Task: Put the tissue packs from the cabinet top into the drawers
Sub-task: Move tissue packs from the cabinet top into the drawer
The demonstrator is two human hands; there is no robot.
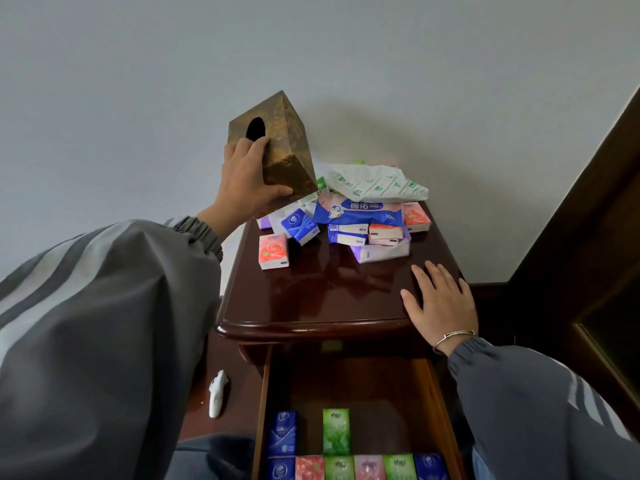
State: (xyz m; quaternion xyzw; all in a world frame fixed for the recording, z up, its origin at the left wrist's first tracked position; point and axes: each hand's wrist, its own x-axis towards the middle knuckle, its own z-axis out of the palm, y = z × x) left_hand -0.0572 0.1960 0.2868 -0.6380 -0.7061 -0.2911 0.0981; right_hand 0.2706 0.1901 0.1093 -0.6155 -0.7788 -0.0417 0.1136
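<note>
Left hand point(247, 178): fingers point(258, 144) curl round a tilted brown tissue box point(282, 150), held above the cabinet top point(311, 289). Right hand point(441, 303) lies flat on the cabinet top, fingers straight, holding nothing. Tissue packs point(377, 233) are piled just beyond the right fingers, beside the left thumb. Blue wrapper point(358, 211) reads "10" plus Chinese brand text. Open drawer point(363, 386) below the right hand holds sorted packs point(336, 431) in rows.

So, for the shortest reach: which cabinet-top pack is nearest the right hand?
The purple-and-white pack at the front right; the rest lie farther back or left.
</note>
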